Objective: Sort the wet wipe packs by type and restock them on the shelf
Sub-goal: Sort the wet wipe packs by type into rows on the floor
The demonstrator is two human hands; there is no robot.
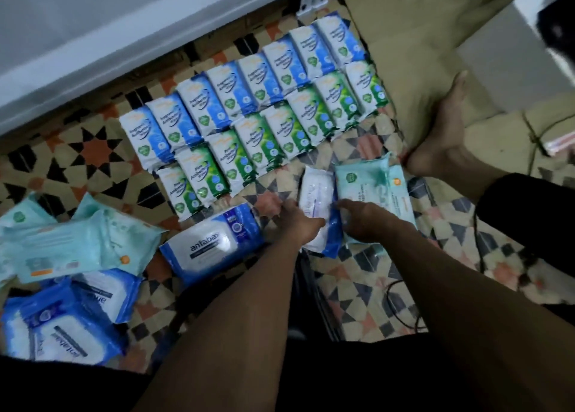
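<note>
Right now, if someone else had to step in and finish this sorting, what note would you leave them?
Left hand: on the left edge of a white-and-blue wipe pack on the tiled floor; grip unclear.
Right hand: resting on a teal wipe pack beside it; grip unclear.
Done: small blue antibacterial packs in one row, small green pine packs in a row in front.
Left: a large Antabax pack lies beside the left hand; a mixed heap of teal packs and blue Antabax packs sits far left, unsorted. Nothing is seen on the white shelf yet.
</note>
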